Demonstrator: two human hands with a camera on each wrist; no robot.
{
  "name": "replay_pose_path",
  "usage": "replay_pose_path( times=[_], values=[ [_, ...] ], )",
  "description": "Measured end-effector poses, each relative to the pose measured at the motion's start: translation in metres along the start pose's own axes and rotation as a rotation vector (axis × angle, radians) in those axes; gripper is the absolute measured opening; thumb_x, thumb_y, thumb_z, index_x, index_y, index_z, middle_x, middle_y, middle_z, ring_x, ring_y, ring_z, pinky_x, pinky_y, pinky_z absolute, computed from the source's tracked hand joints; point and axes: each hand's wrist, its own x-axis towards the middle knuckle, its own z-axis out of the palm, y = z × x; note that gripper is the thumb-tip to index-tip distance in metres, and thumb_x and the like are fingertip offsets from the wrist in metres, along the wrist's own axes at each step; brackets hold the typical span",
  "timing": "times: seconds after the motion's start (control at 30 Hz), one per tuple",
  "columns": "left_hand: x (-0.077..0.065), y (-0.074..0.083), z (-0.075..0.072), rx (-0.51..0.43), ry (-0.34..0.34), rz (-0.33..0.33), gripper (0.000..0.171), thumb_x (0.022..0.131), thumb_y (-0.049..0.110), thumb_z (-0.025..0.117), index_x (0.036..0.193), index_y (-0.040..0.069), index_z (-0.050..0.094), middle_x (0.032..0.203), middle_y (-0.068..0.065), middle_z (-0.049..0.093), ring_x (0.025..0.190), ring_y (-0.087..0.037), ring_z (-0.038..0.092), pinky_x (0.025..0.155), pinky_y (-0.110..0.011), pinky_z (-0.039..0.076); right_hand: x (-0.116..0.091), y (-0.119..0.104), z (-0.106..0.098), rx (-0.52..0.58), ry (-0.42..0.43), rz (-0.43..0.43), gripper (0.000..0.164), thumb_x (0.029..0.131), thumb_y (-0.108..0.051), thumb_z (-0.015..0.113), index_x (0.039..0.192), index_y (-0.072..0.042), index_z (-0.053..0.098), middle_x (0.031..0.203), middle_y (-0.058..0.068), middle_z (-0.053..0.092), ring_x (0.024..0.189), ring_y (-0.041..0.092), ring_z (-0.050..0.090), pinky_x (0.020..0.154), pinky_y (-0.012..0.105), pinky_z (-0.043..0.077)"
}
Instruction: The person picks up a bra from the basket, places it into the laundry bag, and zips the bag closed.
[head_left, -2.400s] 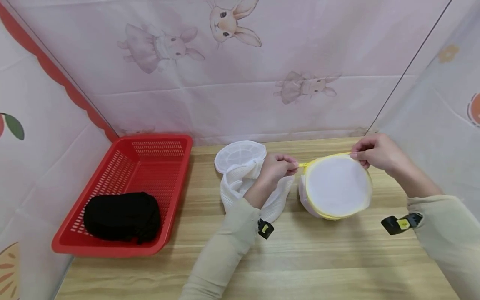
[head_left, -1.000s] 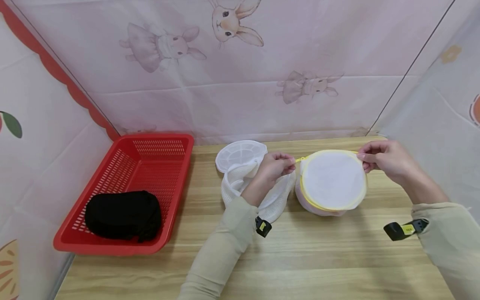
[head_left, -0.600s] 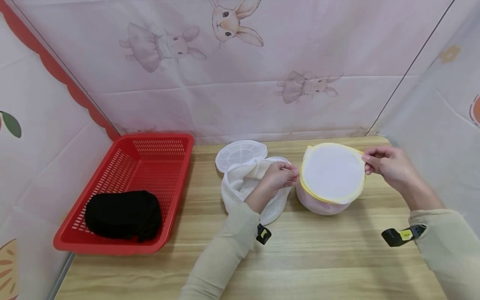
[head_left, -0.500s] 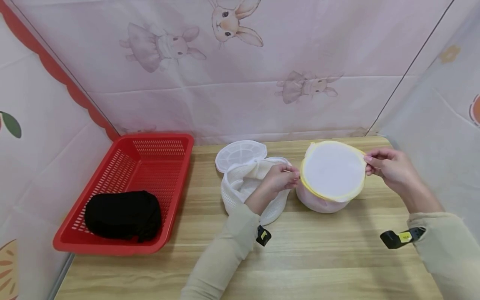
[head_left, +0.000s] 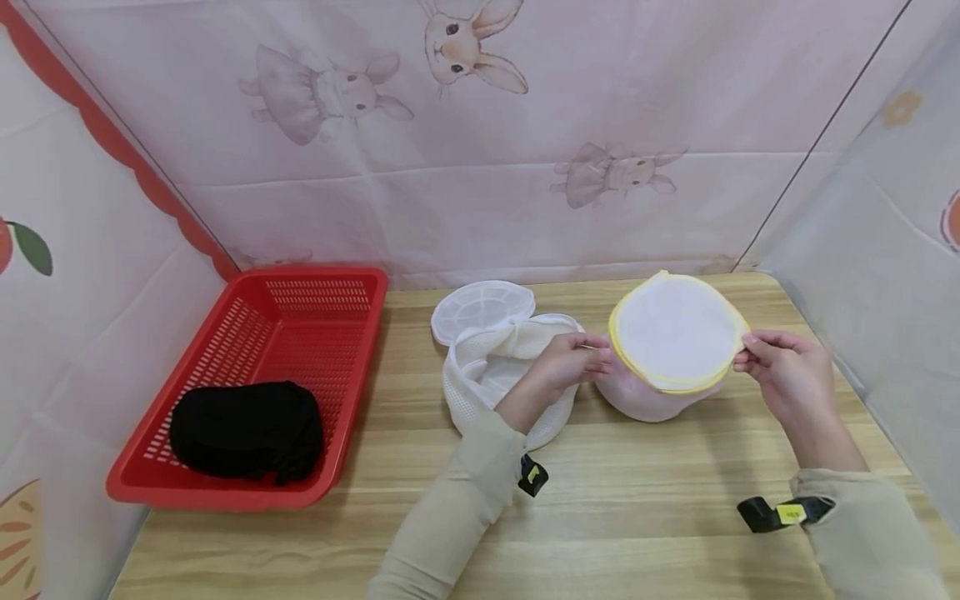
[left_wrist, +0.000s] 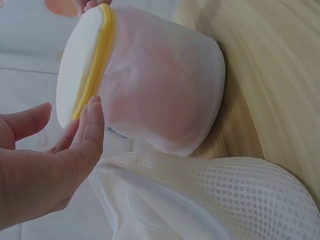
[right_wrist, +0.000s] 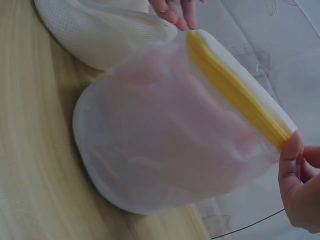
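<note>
A round translucent mesh laundry bag with a white lid and a yellow zipper stands at the right, something pinkish showing through its wall. My right hand pinches the yellow rim on its right side. On the other side, the fingertips of my left hand touch the rim; its fingers are fairly straight and the thumb stands apart in the left wrist view. Left of this bag, partly behind my left hand and forearm, lies a second laundry bag of white mesh, with its round ribbed lid folded back.
A red plastic basket stands at the left of the wooden table, holding a black rounded pouch. Fabric walls with rabbit prints close off the back and sides.
My left hand has let go of the yellow zipper pull and moved to the rim. The yellow-zippered bag has turned, its pull end shifting from left to back; my right hand has come nearer.
</note>
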Motion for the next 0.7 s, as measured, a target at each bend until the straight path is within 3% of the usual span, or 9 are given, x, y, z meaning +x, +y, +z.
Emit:
replay_pose_path(
  times=[0.17, 0.3, 0.53, 0.7],
  values=[
    [-0.004, 0.001, 0.002, 0.013, -0.015, 0.006, 0.025, 0.089, -0.005, 0.049, 0.113, -0.012, 0.052, 0.103, -0.028, 0.060, 0.092, -0.033, 0.062, 0.079, -0.031, 0.051, -0.005, 0.007, -0.002, 0.012, 0.010, -0.001, 0.008, 0.081, 0.010, 0.060, 0.075, 0.008, 0.064, 0.066, 0.013, 0.061, 0.052, 0.021, 0.059, 0.050, 0.027, 0.053],
    [-0.003, 0.000, 0.001, 0.012, -0.001, 0.004, 0.024, 0.088, -0.005, 0.050, 0.111, -0.011, 0.054, 0.100, -0.026, 0.062, 0.083, -0.027, 0.064, 0.075, -0.028, 0.052, -0.005, 0.009, -0.007, -0.035, 0.024, 0.025, 0.007, 0.082, 0.007, 0.062, 0.075, 0.006, 0.065, 0.064, 0.012, 0.061, 0.051, 0.020, 0.058, 0.048, 0.026, 0.052],
    [-0.002, -0.002, 0.001, 0.028, -0.003, 0.009, 0.024, 0.088, -0.004, 0.050, 0.111, -0.011, 0.054, 0.102, -0.027, 0.061, 0.093, -0.034, 0.062, 0.075, -0.028, 0.052, 0.002, 0.014, -0.019, -0.127, 0.046, 0.031, 0.006, 0.082, 0.001, 0.065, 0.076, 0.002, 0.067, 0.065, 0.009, 0.061, 0.052, 0.018, 0.058, 0.047, 0.025, 0.051],
    [-0.002, -0.001, 0.000, 0.021, 0.005, 0.006, 0.024, 0.087, -0.005, 0.051, 0.110, -0.011, 0.055, 0.101, -0.027, 0.061, 0.088, -0.030, 0.063, 0.072, -0.027, 0.053, 0.004, 0.012, -0.022, -0.169, 0.044, 0.055, 0.008, 0.083, -0.001, 0.065, 0.075, -0.002, 0.067, 0.064, 0.006, 0.060, 0.052, 0.016, 0.057, 0.046, 0.023, 0.049]
  ],
)
